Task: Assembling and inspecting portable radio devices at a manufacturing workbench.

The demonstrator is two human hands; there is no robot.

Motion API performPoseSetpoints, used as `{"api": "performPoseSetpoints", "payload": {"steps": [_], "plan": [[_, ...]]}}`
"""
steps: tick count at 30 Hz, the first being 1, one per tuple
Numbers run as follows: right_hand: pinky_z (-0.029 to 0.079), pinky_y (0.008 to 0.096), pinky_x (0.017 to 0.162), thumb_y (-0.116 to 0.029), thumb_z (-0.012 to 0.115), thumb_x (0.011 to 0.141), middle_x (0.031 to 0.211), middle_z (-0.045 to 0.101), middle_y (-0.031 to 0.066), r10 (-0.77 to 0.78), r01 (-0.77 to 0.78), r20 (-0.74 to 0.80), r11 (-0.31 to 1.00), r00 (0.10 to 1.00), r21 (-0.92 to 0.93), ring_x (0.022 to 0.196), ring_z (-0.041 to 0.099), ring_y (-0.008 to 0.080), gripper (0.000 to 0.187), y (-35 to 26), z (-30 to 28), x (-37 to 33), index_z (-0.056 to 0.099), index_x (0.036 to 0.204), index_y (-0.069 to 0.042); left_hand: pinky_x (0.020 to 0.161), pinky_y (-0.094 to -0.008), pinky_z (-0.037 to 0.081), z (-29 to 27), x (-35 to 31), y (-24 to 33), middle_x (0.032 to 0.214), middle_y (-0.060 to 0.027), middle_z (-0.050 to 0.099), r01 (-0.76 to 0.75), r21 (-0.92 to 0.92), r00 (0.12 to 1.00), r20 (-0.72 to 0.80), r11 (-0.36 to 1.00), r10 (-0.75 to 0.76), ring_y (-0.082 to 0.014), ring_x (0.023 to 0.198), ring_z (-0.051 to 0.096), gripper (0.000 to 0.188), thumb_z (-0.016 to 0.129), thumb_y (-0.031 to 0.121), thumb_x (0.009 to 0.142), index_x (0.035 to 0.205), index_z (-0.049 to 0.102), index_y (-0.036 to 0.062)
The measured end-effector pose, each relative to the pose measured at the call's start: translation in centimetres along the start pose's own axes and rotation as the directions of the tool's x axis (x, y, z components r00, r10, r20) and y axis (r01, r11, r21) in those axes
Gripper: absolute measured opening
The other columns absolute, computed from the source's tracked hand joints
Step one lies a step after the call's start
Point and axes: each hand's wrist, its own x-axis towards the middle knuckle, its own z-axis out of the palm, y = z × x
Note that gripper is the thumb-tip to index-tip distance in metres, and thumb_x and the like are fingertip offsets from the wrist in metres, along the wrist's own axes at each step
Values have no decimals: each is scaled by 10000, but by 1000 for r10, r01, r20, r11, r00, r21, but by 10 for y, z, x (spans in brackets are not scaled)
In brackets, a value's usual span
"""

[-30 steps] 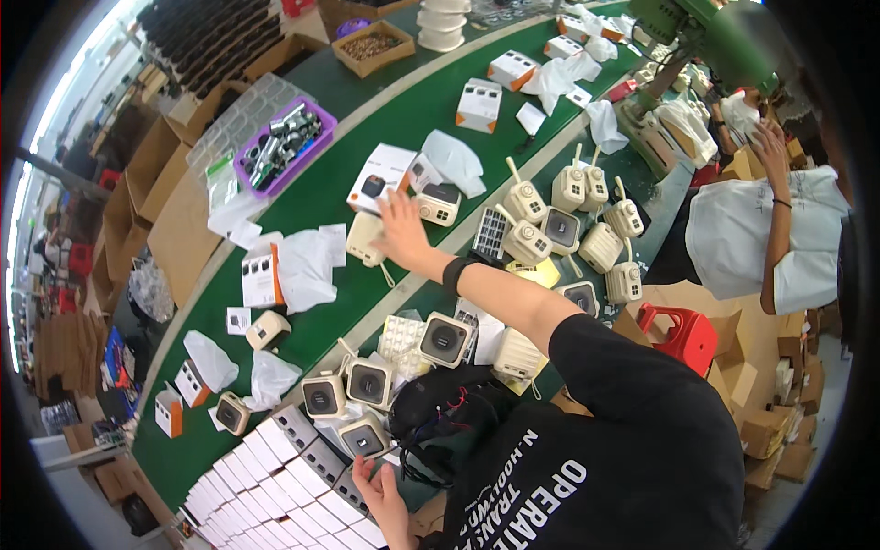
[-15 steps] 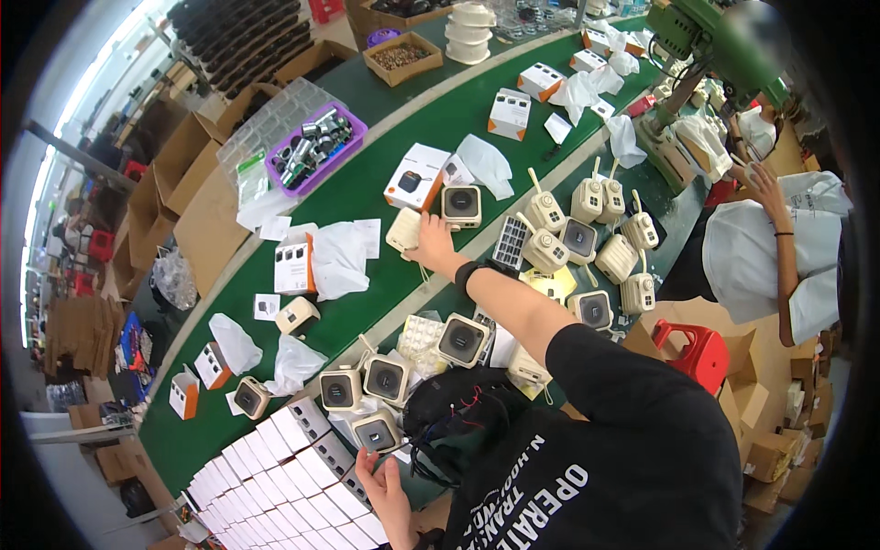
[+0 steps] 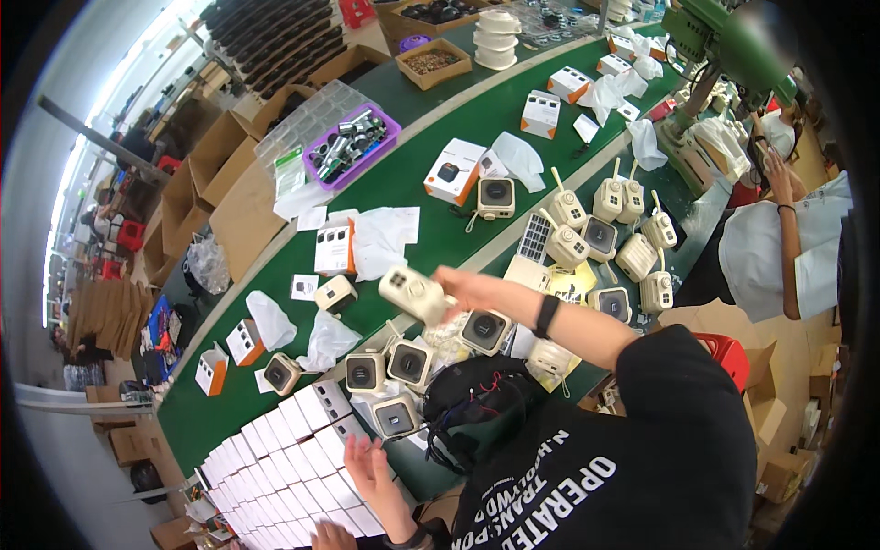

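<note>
My right hand (image 3: 466, 291) grips one end of a cream box-shaped device (image 3: 411, 293) and holds it above the near edge of the green belt. Its upper face shows a round dial and small dark squares. My left hand (image 3: 371, 469) is raised with fingers apart and nothing in it, beside rows of stacked white boxes (image 3: 293, 472). Between the hands are similar cream devices with round dark grilles (image 3: 396, 415). Another cream device (image 3: 496, 198) stands on the belt beside an orange-and-white carton (image 3: 454, 170).
At the lower edge, part of another hand (image 3: 332, 535) shows by the white boxes; whose it is I cannot tell. Several cream devices (image 3: 567, 246) crowd the table to the right. A purple tray (image 3: 353, 145) of metal parts stands beyond the belt. A co-worker's arm (image 3: 786, 229) is at right.
My right hand has lifted the cream device from beside the orange-and-white carton and brought it nearer, turning it over. My left hand's fingers have spread. The whole view has shifted.
</note>
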Motion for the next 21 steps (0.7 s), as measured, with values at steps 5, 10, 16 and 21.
{"api": "performPoseSetpoints", "payload": {"steps": [5, 10, 16, 21], "plan": [[519, 348, 762, -290, 440, 842, 1024, 591, 149, 131, -74, 292, 977, 947, -200, 858, 621, 212, 440, 22, 89, -88, 516, 1099, 58, 977, -406, 306, 18, 5, 72, 1291, -154, 397, -135, -182, 926, 325, 974, 189, -259, 1170, 413, 742, 630, 380, 787, 1345, 275, 44], [475, 253, 710, -270, 545, 765, 930, 581, 128, 46, 108, 338, 899, 940, -425, 802, 579, 160, 516, 11, 142, -144, 501, 1095, 125, 981, -344, 314, 25, -13, 99, 1287, -158, 395, -185, -128, 720, 657, 974, 223, -255, 1159, 423, 722, 669, 350, 722, 1282, 370, 6], [493, 243, 623, -283, 544, 777, 909, 588, 119, 90, 70, 287, 862, 954, -501, 773, 589, 140, 477, 21, 152, -170, 527, 1071, 93, 937, -326, 339, 23, -44, 100, 1177, -153, 487, -140, -137, 734, 650, 981, 196, -239, 1082, 469, 446, 618, 217, 688, 1058, 529, -16], [500, 231, 595, -386, 510, 857, 896, 596, 104, 83, -13, 128, 881, 988, -472, 727, 601, 139, 496, 26, 162, -180, 550, 1047, 70, 924, -360, 376, 18, -45, 78, 1146, -154, 512, 131, -345, 819, 566, 929, 95, -252, 1064, 500, 449, 520, 304, 785, 1114, 493, -1]]}}
